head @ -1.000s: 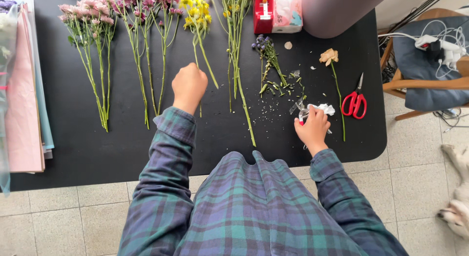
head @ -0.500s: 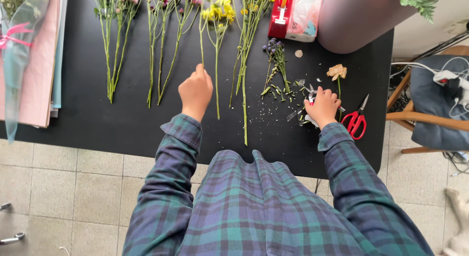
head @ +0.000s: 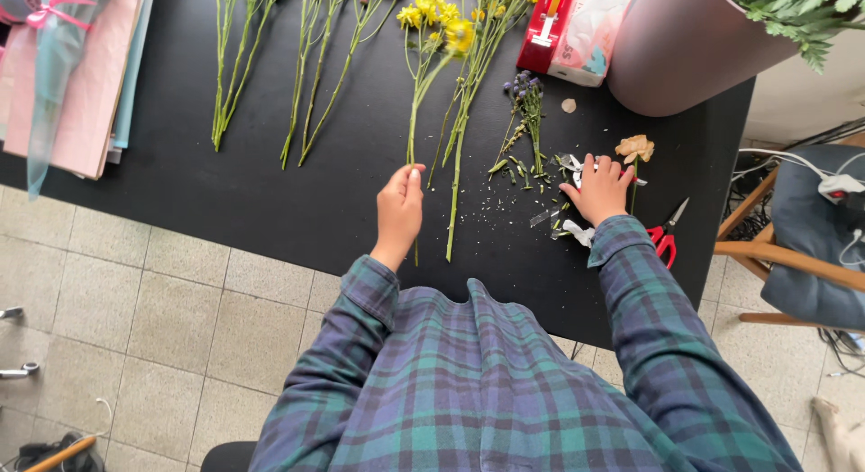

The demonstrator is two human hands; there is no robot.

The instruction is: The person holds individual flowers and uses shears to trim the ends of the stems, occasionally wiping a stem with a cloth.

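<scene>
While the left hand [head: 399, 207] pinches the stem of a yellow flower [head: 423, 85] lying mid-table among other laid-out stems, the right hand [head: 602, 188] rests with fingers spread over white scraps [head: 577, 231] near red scissors [head: 666, 237], so gathering seems in hand, calling for a gentle lift.

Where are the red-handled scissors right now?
In the head view, the red-handled scissors lie on the black table near its right edge, just right of the right hand, below the beige flower.

Yellow-flowered stem [head: 416, 94], long and green, lying lengthwise on black table, blooms at far end
</scene>
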